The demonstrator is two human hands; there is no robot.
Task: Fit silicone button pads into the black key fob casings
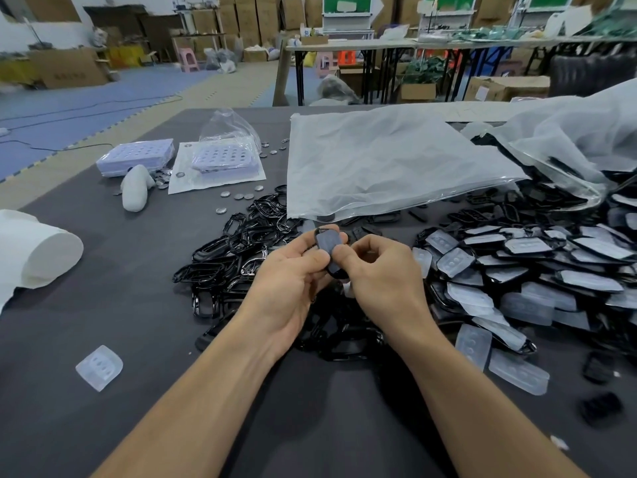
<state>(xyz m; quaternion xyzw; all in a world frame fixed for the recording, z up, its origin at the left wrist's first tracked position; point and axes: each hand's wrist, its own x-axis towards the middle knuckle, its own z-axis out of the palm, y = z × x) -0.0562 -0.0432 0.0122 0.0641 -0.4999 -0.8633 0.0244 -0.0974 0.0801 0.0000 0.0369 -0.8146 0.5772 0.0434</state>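
At the centre of the frame both hands held one black casing (pixel 329 249) with a pale silicone pad across its face. The left hand (pixel 293 270) curled round its left edge, thumb on top, and the right hand (pixel 382 270) pinched its right side. Empty casings (pixel 238 246) lay heaped just behind, and a loose pad (pixel 99 367) lay at lower left.

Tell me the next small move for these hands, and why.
Probably press both thumbs along the pad to seat it in the casing: left hand and right hand both pinch the casing, the pad lies in it, and whether its edges are seated cannot be told.
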